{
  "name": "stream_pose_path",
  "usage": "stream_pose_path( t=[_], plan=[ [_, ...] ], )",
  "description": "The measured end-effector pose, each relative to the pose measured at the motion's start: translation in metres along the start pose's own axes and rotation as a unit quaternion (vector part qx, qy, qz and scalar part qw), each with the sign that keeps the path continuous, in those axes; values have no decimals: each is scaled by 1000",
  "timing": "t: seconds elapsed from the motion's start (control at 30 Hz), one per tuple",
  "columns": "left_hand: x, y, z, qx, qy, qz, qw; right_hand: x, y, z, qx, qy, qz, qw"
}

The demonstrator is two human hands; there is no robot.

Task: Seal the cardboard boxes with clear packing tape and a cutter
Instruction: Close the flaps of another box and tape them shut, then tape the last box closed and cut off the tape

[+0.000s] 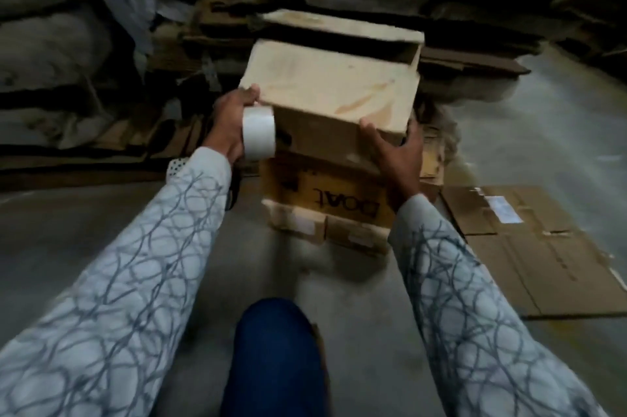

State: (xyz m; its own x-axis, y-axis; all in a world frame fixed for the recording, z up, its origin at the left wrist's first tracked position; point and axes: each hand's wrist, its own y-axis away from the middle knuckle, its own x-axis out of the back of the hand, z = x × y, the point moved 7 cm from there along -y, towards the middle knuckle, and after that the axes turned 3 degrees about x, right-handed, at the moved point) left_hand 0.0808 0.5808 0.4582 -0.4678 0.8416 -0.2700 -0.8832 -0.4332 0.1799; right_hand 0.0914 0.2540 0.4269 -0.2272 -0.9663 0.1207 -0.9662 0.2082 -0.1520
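Observation:
A brown cardboard box (332, 91) sits tilted above a lower printed box (325, 199) on the floor, one far flap standing open. My left hand (232, 121) holds a roll of clear packing tape (258, 133) against the box's near left corner, thumb on the top edge. My right hand (395, 152) grips the box's near right corner, thumb on top and fingers round the side. No cutter is visible.
Flattened cardboard sheets (529, 247) lie on the grey concrete floor (101, 230) to the right. Stacked flat cartons (356, 26) and dark sacks (51, 43) fill the back and left. My knee in blue trousers (274, 359) is at the bottom centre.

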Motion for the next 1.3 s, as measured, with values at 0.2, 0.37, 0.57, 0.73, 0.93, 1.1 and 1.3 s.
stream_pose_path(
  t=[0.2, 0.37, 0.57, 0.73, 0.93, 1.1, 1.3],
  plan=[
    [12, -80, -53, -12, -53, 90, 994, -61, -37, 47, 13, 83, -5, 996],
    [9, -103, -93, -71, -77, 99, 990, -75, -48, 80, 16, 88, 58, 994],
    [9, -140, -90, -64, -71, 74, 993, -100, -76, 89, 7, 64, 10, 998],
    [-19, -131, -102, 22, -134, 33, 990, -126, -84, 87, -23, 37, -97, 994],
    [-94, -19, -141, 31, -243, -4, 969, -45, -31, 111, -35, 21, -73, 997],
    [-187, 79, -223, 85, -392, -295, 867, 94, 54, 204, -166, 58, 9, 984],
    [-281, 140, -339, 116, -438, -353, 819, 237, 111, 303, -326, 44, 76, 941]
  ],
)
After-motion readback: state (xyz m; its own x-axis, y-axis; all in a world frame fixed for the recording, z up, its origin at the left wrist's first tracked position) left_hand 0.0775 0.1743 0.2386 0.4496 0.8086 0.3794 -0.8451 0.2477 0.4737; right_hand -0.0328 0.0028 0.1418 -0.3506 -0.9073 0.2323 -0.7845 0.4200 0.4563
